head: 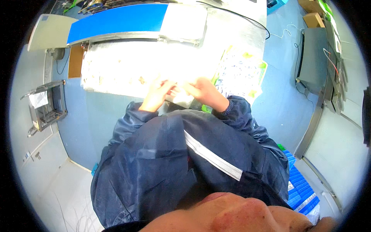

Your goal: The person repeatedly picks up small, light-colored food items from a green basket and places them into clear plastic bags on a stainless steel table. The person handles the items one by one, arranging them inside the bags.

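Observation:
My left hand (160,92) and my right hand (202,89) are close together at the front edge of a brightly lit white work surface (116,66). Their fingers are bent towards each other. Glare washes out the fingertips, so any small thing between them cannot be made out. Beside my right hand stands a bright green plastic tray (264,68), tilted in view, filled with many small whitish pieces (239,72). Small brownish spots or bits (141,80) show faintly on the surface left of my left hand.
Beyond the surface runs a blue conveyor belt (121,22) with a white end plate (184,21). A black cable (246,18) crosses the table at the back. A metal frame (59,105) stands left, a grey cabinet (313,61) right. Blue boxes (303,185) are stacked behind me.

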The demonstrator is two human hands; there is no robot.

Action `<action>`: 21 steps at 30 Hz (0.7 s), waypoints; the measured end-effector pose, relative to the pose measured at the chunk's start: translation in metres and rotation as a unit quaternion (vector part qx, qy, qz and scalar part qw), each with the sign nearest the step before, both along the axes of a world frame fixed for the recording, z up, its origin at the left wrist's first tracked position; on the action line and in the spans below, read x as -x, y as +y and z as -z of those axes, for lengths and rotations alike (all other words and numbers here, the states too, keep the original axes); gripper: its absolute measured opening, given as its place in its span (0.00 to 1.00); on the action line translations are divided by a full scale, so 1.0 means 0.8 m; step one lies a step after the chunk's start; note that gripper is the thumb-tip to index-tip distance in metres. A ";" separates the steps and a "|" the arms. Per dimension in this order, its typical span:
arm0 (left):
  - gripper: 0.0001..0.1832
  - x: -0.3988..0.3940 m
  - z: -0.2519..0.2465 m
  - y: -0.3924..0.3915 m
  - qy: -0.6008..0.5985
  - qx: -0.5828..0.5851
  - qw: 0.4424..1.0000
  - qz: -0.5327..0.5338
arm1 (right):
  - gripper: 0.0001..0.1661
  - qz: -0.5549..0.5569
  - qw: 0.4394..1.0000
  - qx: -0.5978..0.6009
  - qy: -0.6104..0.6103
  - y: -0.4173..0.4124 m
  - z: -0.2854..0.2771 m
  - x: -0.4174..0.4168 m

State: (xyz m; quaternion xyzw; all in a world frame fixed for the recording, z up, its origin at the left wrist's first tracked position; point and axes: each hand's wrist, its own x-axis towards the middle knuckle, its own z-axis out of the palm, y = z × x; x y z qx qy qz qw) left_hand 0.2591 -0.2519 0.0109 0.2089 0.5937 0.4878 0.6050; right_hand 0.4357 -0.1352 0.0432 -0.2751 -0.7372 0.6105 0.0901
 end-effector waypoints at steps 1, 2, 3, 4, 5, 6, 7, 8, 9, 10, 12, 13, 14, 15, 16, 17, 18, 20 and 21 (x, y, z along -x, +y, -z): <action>0.15 0.006 -0.003 0.000 0.001 0.001 1.000 -0.010 | 0.14 0.024 0.999 0.026 -0.001 0.001 0.001 -0.006; 0.14 0.015 0.000 0.002 -0.023 0.013 0.999 -0.029 | 0.14 0.046 0.998 0.052 -0.002 0.001 0.002 -0.011; 0.15 0.008 -0.003 0.008 -0.011 0.005 0.998 -0.067 | 0.12 0.078 0.996 -0.036 0.031 -0.001 0.004 -0.011; 0.16 -0.005 -0.010 0.013 0.000 -0.003 0.995 -0.101 | 0.11 0.111 0.984 -0.124 0.061 -0.007 0.007 -0.007; 0.17 -0.017 -0.015 0.016 0.010 -0.012 0.991 -0.136 | 0.10 0.143 0.963 -0.212 0.090 -0.011 0.009 -0.002; 0.20 -0.025 -0.019 0.014 0.053 0.031 0.995 -0.083 | 0.08 0.134 0.988 0.013 0.079 -0.013 0.010 0.002; 0.21 -0.027 -0.023 0.015 0.002 0.071 0.994 -0.087 | 0.09 0.098 0.988 0.036 0.112 -0.005 0.015 0.001; 0.22 -0.025 -0.029 0.017 -0.051 0.111 0.988 -0.092 | 0.10 0.061 0.986 0.059 0.143 0.005 0.020 0.001; 0.23 -0.021 -0.033 0.015 -0.101 0.151 0.979 -0.098 | 0.11 0.023 0.981 0.082 0.175 0.016 0.025 0.004; 0.22 -0.009 -0.008 -0.005 -0.042 0.073 0.991 -0.106 | 0.16 -0.110 0.986 0.055 0.113 0.053 0.019 -0.010; 0.19 0.004 -0.024 -0.013 0.394 0.015 0.919 0.033 | 0.15 -0.183 0.966 0.069 0.167 0.166 0.100 -0.033; 0.18 0.004 -0.027 -0.025 0.583 -0.005 0.807 0.094 | 0.11 -0.072 0.987 0.084 0.116 0.222 0.060 -0.026; 0.16 0.000 -0.035 -0.031 0.584 0.021 0.804 0.105 | 0.11 0.108 0.990 0.081 -0.043 0.284 0.080 -0.012; 0.14 -0.002 -0.039 -0.036 0.585 0.046 0.801 0.114 | 0.17 0.200 0.973 -0.114 -0.014 0.366 0.113 -0.006; 0.12 -0.003 -0.040 -0.037 0.584 0.065 0.799 0.124 | 0.19 0.275 0.955 -0.106 0.022 0.446 0.144 -0.004; 0.12 -0.002 -0.035 -0.034 0.567 0.059 0.813 0.120 | 0.20 0.326 0.935 -0.140 -0.019 0.531 0.173 -0.015; 0.11 -0.002 -0.027 -0.035 0.552 0.058 0.824 0.115 | 0.17 0.373 0.923 -0.094 -0.020 0.595 0.195 -0.024; 0.10 -0.006 -0.017 -0.046 0.511 0.106 0.851 0.059 | 0.25 0.441 0.893 -0.077 -0.037 0.647 0.219 0.006; 0.10 -0.008 -0.012 -0.044 0.500 0.104 0.859 0.024 | 0.27 0.463 0.878 -0.108 -0.053 0.657 0.228 0.022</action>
